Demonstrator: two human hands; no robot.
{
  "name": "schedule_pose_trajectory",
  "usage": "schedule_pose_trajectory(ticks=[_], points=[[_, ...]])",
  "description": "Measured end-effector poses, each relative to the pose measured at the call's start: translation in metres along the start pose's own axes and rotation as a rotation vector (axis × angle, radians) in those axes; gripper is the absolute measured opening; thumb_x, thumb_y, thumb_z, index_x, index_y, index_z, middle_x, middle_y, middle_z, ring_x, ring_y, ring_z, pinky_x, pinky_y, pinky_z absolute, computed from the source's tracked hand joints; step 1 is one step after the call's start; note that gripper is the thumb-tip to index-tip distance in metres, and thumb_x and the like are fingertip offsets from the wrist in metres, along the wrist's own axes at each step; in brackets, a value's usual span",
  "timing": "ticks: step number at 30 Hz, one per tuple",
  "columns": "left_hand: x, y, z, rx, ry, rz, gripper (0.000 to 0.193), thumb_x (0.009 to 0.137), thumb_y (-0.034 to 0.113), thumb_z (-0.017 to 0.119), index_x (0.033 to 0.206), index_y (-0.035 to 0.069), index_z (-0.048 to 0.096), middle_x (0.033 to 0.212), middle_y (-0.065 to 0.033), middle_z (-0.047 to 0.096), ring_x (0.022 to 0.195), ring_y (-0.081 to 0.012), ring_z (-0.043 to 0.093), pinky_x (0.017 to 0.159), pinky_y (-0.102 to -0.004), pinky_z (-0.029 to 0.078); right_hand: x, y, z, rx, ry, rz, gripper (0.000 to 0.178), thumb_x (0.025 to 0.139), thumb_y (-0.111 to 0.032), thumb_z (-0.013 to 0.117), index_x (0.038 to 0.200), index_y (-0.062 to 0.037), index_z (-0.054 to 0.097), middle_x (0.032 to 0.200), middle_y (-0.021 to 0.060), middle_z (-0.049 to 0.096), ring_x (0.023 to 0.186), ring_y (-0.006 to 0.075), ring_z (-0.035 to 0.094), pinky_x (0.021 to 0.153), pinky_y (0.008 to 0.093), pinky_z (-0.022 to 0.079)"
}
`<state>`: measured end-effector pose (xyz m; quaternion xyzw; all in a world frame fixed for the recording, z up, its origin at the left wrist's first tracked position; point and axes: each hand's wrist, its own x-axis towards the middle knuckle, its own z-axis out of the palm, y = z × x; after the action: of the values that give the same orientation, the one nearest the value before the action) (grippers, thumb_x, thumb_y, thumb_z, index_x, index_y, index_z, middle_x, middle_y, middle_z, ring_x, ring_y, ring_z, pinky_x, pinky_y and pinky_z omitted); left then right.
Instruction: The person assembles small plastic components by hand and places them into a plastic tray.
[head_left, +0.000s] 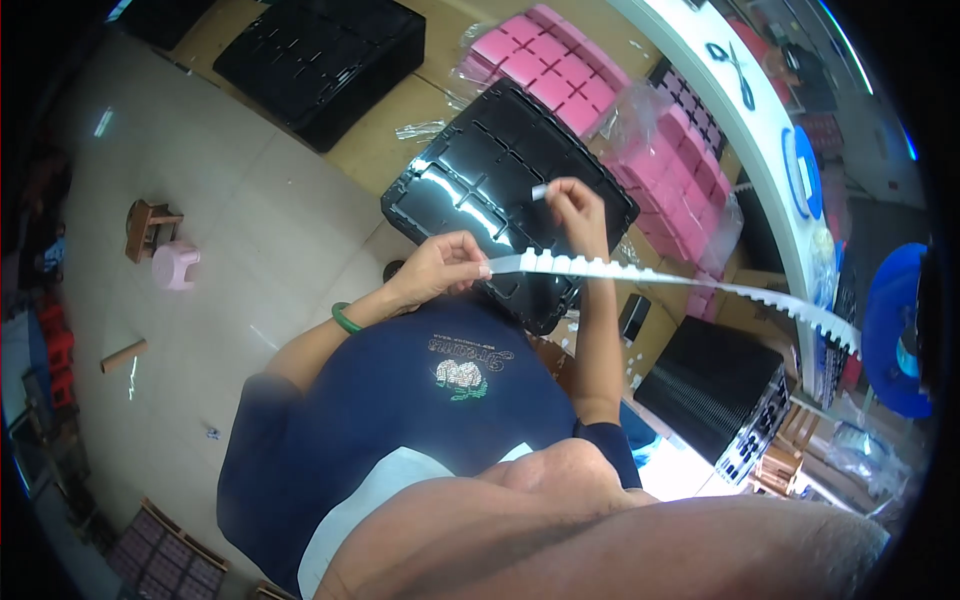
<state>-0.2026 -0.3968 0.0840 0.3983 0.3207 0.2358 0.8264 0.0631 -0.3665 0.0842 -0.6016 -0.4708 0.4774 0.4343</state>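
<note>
My left hand (440, 271) pinches the near end of a long white strip with raised pockets (560, 264), like carrier tape. The strip stretches rightward, crossing my right forearm, toward a blue reel (888, 345) at the right. Between the thumb and fingers of my right hand (578, 213) is a small whitish piece (540, 191), too small to make out well. Both hands are over a glossy black plastic tray (480, 150) with moulded compartments, which stands tilted in front of me.
Pink trays (550, 60) partly wrapped in clear plastic lie beyond the black tray. A black tray stack (320, 55) stands far left, another dark stack (710, 390) at right. Scissors (735, 75) rest on a white counter (715, 30). A pink stool (176, 266) stands on the floor.
</note>
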Motion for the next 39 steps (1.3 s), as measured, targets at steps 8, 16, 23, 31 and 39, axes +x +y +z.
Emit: schedule_pose_trajectory(ticks=[8,16,23,31,39], points=[[-0.012,-0.007,0.011,-0.05,0.001,0.054,0.014,0.089,0.013,0.069,0.088,0.007,0.057,0.091,-0.0036,0.067,0.076,-0.0067,0.058,0.066,-0.0212,0.046,0.167,0.018,0.028,-0.642,0.162,-0.244,0.018,0.077,-0.023,0.066,0.084,-0.0068,0.073,0.07,0.0095,0.067,0.066,0.0227,0.065,0.064,0.0362,0.05],[-0.018,-0.009,0.008,-0.096,0.055,0.058,0.012,0.09,0.011,0.068,0.087,0.007,0.056,0.09,-0.0048,0.068,0.077,-0.0075,0.058,0.067,-0.0226,0.046,0.195,0.018,0.039,-0.895,0.149,-0.14,0.018,0.074,-0.025,0.067,0.083,-0.0095,0.073,0.074,0.0107,0.069,0.073,0.0259,0.068,0.07,0.0371,0.051],[-0.016,-0.006,0.011,-0.041,0.057,0.062,0.011,0.09,0.011,0.067,0.088,0.006,0.057,0.089,-0.0046,0.068,0.076,-0.0074,0.058,0.068,-0.0223,0.047,0.205,0.019,0.03,-0.842,0.004,-0.166,0.018,0.075,-0.022,0.07,0.085,-0.0079,0.075,0.075,0.0089,0.07,0.069,0.0193,0.066,0.069,0.0334,0.051],[-0.013,-0.006,0.002,-0.093,0.002,0.036,0.014,0.089,0.013,0.07,0.088,0.008,0.057,0.09,-0.0021,0.066,0.078,-0.0058,0.059,0.069,-0.0204,0.048,0.12,0.024,-0.006,-0.318,0.118,-0.21,0.017,0.082,-0.019,0.07,0.086,-0.002,0.072,0.065,-0.0036,0.057,0.06,0.0062,0.051,0.057,0.0238,0.043],[0.0,0.005,-0.017,-0.049,-0.053,-0.018,0.012,0.089,0.015,0.068,0.089,0.009,0.058,0.089,-0.0027,0.068,0.075,-0.0049,0.057,0.067,-0.0193,0.045,-0.193,0.069,-0.121,-0.997,-0.057,0.445,0.011,0.075,-0.008,0.071,0.084,-0.0014,0.07,0.076,0.0119,0.07,0.07,0.0206,0.067,0.063,0.033,0.05]])
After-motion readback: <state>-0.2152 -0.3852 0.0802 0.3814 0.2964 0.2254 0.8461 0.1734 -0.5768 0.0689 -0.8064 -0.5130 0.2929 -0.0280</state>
